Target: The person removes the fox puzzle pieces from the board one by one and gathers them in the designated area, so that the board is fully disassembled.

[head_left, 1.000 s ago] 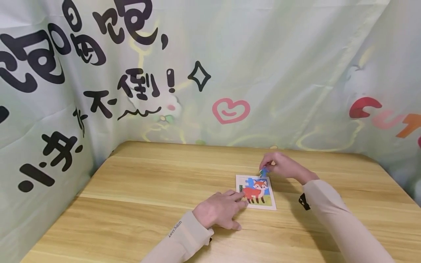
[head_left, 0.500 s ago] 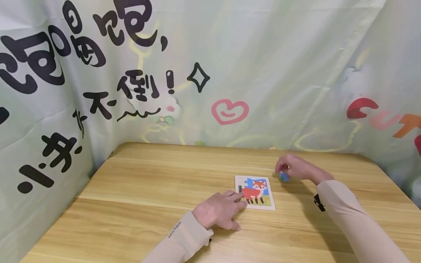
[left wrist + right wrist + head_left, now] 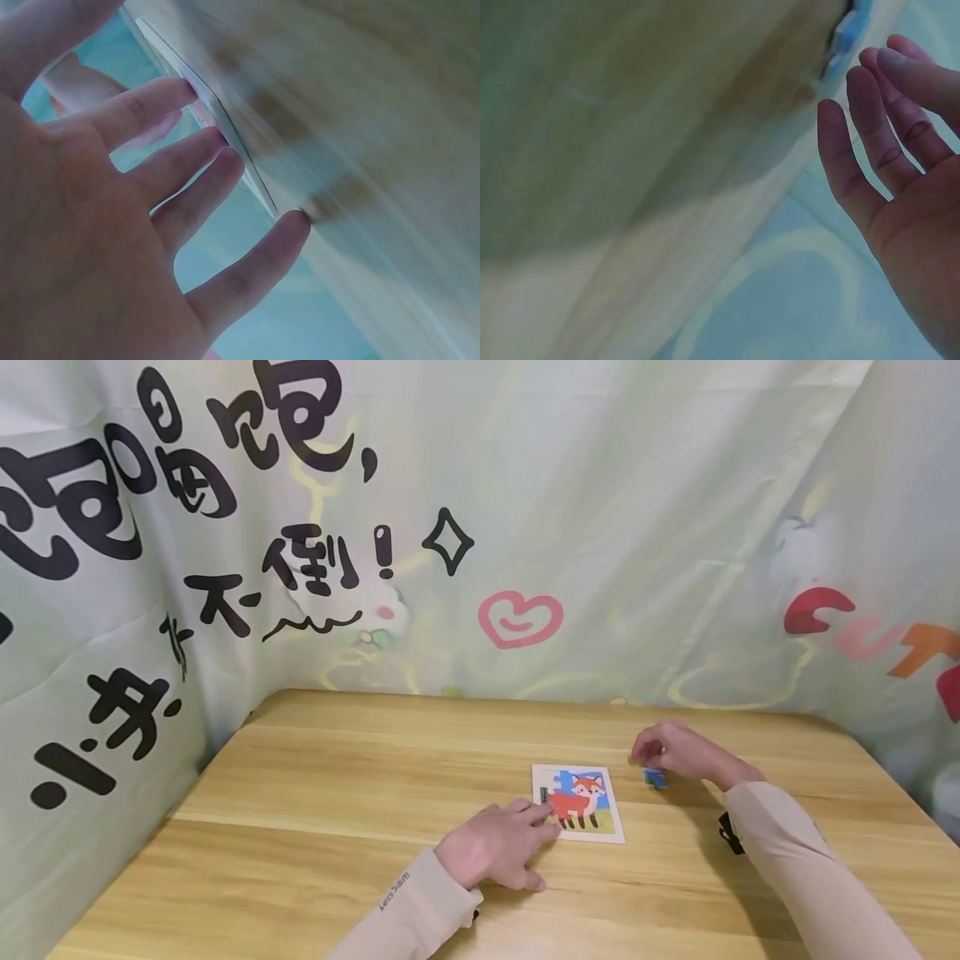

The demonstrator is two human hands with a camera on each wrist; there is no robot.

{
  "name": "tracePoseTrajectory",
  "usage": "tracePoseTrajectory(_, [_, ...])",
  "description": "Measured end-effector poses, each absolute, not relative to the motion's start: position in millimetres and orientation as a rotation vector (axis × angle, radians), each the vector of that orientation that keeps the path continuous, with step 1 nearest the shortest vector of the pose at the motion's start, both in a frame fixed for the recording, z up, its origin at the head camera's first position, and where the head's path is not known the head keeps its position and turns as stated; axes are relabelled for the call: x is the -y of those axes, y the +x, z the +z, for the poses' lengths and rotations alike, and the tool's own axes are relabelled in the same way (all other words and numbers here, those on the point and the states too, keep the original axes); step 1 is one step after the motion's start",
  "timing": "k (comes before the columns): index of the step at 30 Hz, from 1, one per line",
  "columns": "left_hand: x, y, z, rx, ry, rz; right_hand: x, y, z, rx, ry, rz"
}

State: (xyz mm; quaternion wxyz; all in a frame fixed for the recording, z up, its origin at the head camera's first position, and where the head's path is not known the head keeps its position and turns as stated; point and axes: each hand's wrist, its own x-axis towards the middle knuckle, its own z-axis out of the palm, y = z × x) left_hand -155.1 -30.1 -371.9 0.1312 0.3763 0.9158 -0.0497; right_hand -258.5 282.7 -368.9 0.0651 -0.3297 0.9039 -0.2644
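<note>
Printed cloth (image 3: pixel 615 485) is hanging behind the counter, showing "不倒!" (image 3: pixel 322 564) and, right, "CUT" (image 3: pixel 873 631), maybe cut off. Wooden counter (image 3: pixel 337 768) is carrying everything. Left hand (image 3: pixel 491 847) is resting on the fox puzzle's left side, fingers spread, not clenching; sleeve lettering (image 3: pixel 393 891) is showing too small to read surely. Right hand (image 3: pixel 686 752) is hovering toward the counter's far right corner, fingers loose, apparently grasping nothing. Fox puzzle (image 3: pixel 585 802) is lying about midway between the counter's left and right edges, seemingly missing its far-left piece. Blue-green piece (image 3: pixel 654 778) is lying between puzzle and the counter's right edge, just under the right hand. Step seems to be handling this piece; next move is probably calling for pinching and turning it to match the gap.
</note>
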Motion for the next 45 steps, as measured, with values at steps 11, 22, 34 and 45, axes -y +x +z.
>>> tracePoseTrajectory(11, [30.2, -154.5, -370.9, -2.655, 1.090, -0.126, -258.8, -260.8, -354.9, -2.782, -1.027, -0.702])
tracePoseTrajectory(22, [31.5, -157.1, -368.5, -2.656, 1.100, -0.161, -216.0, -264.9, -358.6, -2.706, -1.155, -0.749])
tracePoseTrajectory(34, [32.6, -155.6, -371.3, -2.664, 1.109, -0.130, -194.5, -268.0, -371.9, -2.569, -1.172, -0.776])
tracePoseTrajectory(45, [31.8, -156.2, -370.2, -2.660, 1.081, -0.110, -188.2, -266.7, -373.0, -2.568, -1.156, -0.667])
